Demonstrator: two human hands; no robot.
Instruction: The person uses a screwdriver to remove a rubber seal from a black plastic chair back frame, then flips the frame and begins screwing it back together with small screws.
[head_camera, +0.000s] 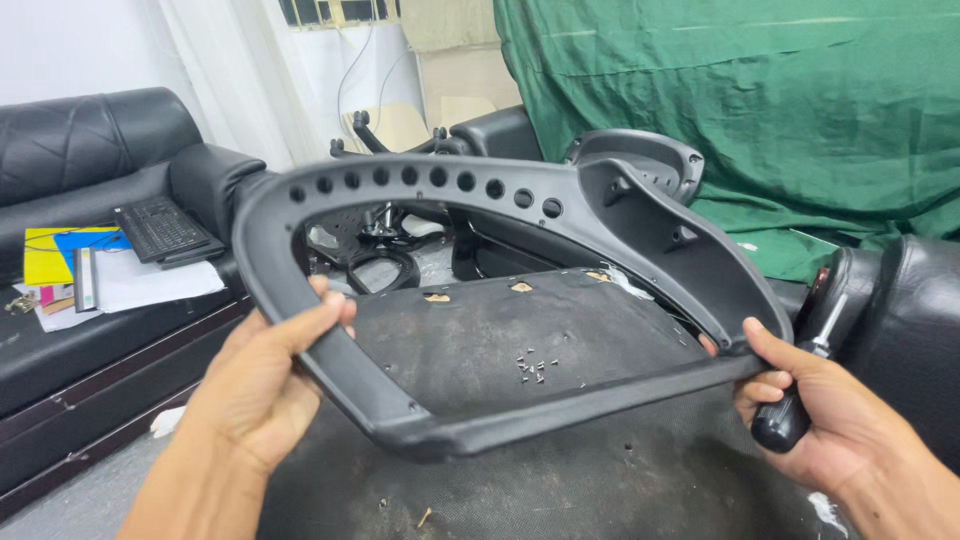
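I see open room inside the black plastic frame (480, 300): its big central window is clear, so fingers could pass straight through to the dark fabric panel (500, 350) behind. My left hand (265, 385) wraps the frame's left rail, my right hand (815, 415) the right corner, with a screwdriver (800, 395) filling that palm. Just beyond my fingertips, loose small screws (535, 367) lie on the panel. Past my left fingers a black sofa (90, 150) with a keyboard (160, 228) and papers (150, 280) blocks the way. Beyond the frame's top, chair parts (640, 160) and green cloth (750, 100) close things off.
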